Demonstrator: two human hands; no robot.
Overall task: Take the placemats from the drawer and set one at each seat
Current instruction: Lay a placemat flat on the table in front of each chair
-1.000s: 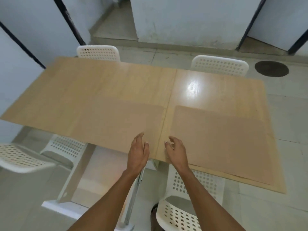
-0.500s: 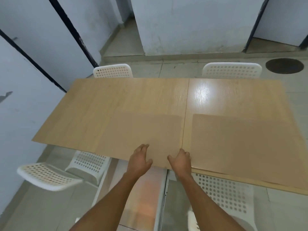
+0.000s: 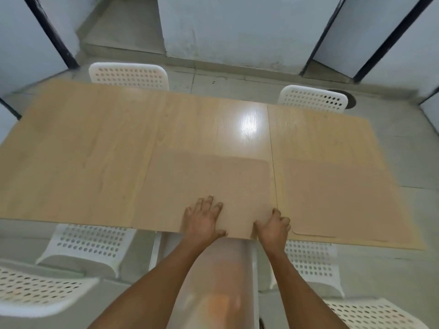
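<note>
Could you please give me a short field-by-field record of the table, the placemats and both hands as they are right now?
table: wooden table, two panels
left placemat: flat at near edge, under both hands
right placemat: flat at near edge, untouched
left hand: fingers spread flat on left placemat
right hand: fingers curled at left placemat's near right corner
chairs: two white perforated chairs at far side, no mats there
</note>
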